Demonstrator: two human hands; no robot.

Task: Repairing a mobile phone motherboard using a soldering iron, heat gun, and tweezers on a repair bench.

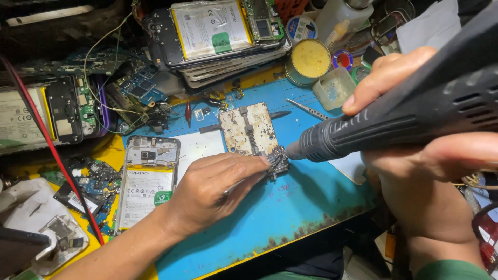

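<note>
- The right hand [415, 155] had its fingers wrapped tight around a dark hot-air gun [394, 116], nozzle aimed at a small circuit board [277, 161].
- The left hand [212, 189] pinched metal tweezers [249, 181] shut against that board.
- The board sat at the lower edge of a worn metal holder [248, 128] on the blue mat [290, 207] covering the surface.
- An opened phone [147, 179] lay just left of the left hand.

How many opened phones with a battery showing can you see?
3: one left of the left hand, one at the far left edge, one atop the back stack. Others may be hidden.
</note>
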